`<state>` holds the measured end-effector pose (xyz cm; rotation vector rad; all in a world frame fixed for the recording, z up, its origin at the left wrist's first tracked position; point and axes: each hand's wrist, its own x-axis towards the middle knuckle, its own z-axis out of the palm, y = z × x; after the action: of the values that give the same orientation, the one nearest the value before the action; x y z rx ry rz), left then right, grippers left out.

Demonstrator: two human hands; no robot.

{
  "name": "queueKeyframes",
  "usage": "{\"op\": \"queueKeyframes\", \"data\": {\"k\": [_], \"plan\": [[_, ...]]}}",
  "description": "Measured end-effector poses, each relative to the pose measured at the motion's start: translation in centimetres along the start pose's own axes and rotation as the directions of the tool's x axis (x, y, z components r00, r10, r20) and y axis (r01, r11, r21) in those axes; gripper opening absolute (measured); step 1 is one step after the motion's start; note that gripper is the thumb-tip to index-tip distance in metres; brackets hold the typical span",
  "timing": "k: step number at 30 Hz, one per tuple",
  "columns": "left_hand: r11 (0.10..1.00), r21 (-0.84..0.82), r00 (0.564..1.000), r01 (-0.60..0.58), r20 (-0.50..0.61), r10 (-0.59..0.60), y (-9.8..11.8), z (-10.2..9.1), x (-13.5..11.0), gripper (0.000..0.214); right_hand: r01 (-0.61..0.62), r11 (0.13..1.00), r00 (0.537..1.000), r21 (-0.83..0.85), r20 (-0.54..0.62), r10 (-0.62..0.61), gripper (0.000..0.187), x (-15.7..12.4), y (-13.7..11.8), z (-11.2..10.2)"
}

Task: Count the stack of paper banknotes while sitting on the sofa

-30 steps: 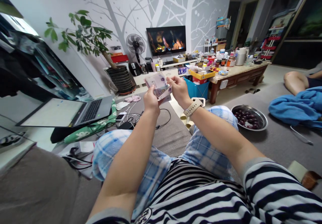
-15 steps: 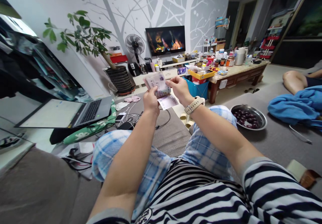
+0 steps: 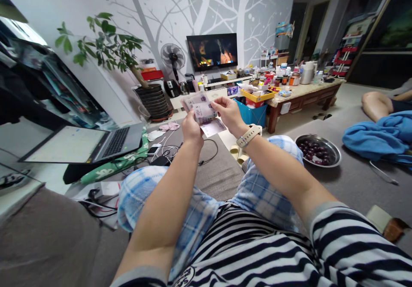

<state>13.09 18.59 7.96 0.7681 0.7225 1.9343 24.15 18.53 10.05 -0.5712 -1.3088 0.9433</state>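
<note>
We begin at the left edge of the frame, where we find hanging clothes [image 3: 48,80], and continue to the open laptop [image 3: 82,143] at left of centre, its screen laid far back. Above and to the right of it, in the upper left, we locate the potted plant [image 3: 152,102]; below the plant, we note loose cables [image 3: 169,149] on the grey seat. The fan [image 3: 173,57] stands just right of the plant. Near the centre of the frame, we identify the left hand [image 3: 192,130], closed on the lower left part of a stack of banknotes [image 3: 200,106], thumb on the near face; we cannot see its other fingers clearly. The banknotes are raised over the seat, tilted, below the television [image 3: 212,51]. One lower note [image 3: 213,128] projects beneath the stack, toward the lower right. We observe the right hand [image 3: 229,114] immediately right of the stack, thumb and forefinger pinched on its right edge; a pale watch band [image 3: 248,135] encircles that wrist. Farther right, we find the crowded low table [image 3: 304,100] above, and the metal bowl [image 3: 339,160] of dark round fruit [image 3: 313,147] below, then the blue cloth [image 3: 380,136] near the right edge.
</note>
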Motion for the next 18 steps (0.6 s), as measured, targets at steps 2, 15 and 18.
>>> {"op": "queueKeyframes", "data": {"k": [2,15,18], "plan": [[1.000,0.005,1.000,-0.004,-0.001,0.004,-0.09,-0.03,0.09,0.021,0.003,1.000,1.000,0.008,-0.005,-0.003,0.013,0.01,0.00,0.02],[1.000,0.014,1.000,0.003,0.007,-0.003,-0.14,-0.14,0.09,0.021,-0.001,1.000,1.000,-0.009,-0.024,0.000,0.018,0.21,0.29,-0.12],[1.000,0.020,1.000,0.002,0.011,-0.003,-0.11,-0.10,0.01,0.021,-0.035,0.999,0.999,-0.022,-0.028,0.034,0.021,0.14,0.24,-0.10]]}}
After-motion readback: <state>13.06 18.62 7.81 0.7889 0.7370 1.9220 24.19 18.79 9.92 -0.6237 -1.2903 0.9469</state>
